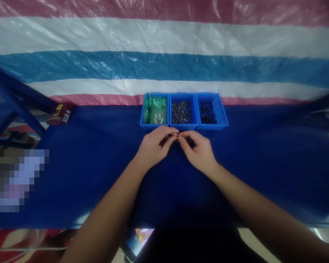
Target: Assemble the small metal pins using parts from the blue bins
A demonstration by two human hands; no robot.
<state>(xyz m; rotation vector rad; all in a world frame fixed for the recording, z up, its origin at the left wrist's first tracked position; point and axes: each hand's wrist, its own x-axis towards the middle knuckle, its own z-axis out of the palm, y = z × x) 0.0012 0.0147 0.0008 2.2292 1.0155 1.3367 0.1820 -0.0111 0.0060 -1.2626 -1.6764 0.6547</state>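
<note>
My left hand (157, 147) and my right hand (199, 151) meet fingertip to fingertip over the blue table, just in front of three blue bins. Both are closed in a pinch. Whatever sits between the fingertips is too small and too hidden to name. Behind my left hand, the left bin (143, 120) holds green plastic bags (147, 109) and small whitish pieces (158, 118). Many thin metallic pins (181, 111) lie in the middle bin (183, 127). Dark small parts (207, 114) fill part of the right bin (221, 118).
A dark red box (59, 113) stands at the table's far left, beside a blue metal frame (19, 98). Striped plastic sheeting (164, 65) hangs behind the blue table (93, 164). A lit screen (138, 241) shows below the front edge. A patch at left is pixelated.
</note>
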